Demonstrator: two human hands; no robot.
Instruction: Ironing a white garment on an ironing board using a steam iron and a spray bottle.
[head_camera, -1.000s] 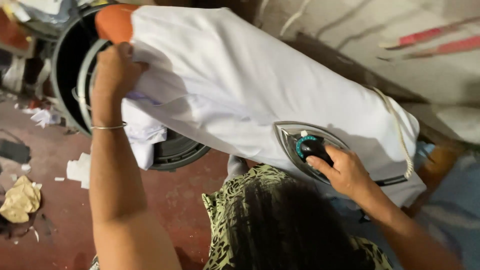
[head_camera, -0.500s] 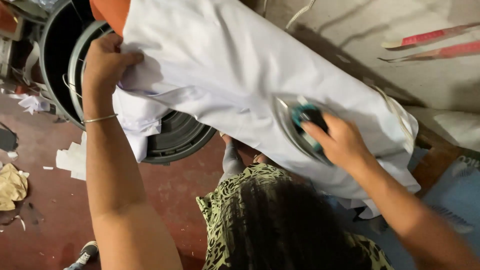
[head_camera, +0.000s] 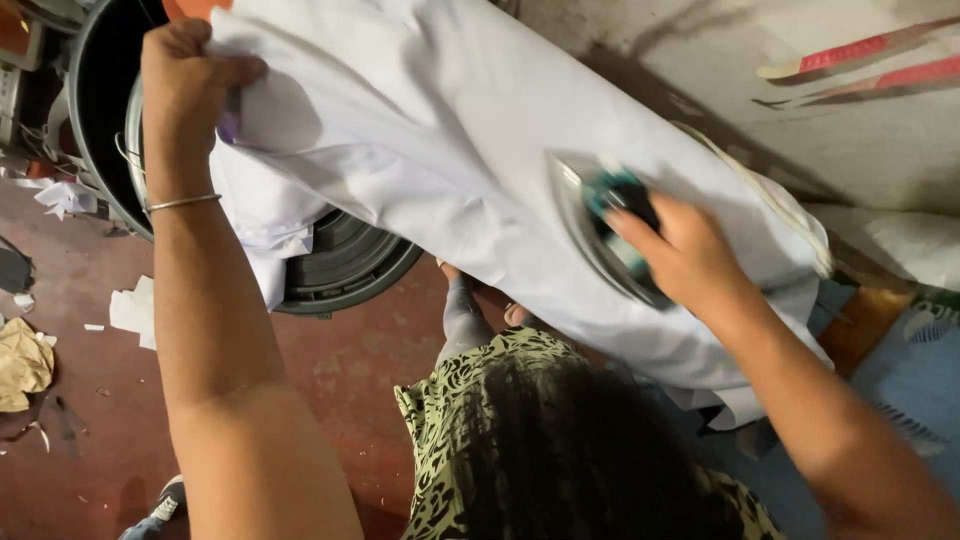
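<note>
Iron (head_camera: 600, 225) on the cloth (head_camera: 440, 130), bin (head_camera: 340, 265) beneath its left end, paper scraps (head_camera: 130, 310) farther left.

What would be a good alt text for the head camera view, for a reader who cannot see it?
A person presses a clothes iron with the right hand over a white cloth, while the left hand grips the cloth's far edge. Below the cloth are dark round tubs and a red floor with paper scraps.
</note>
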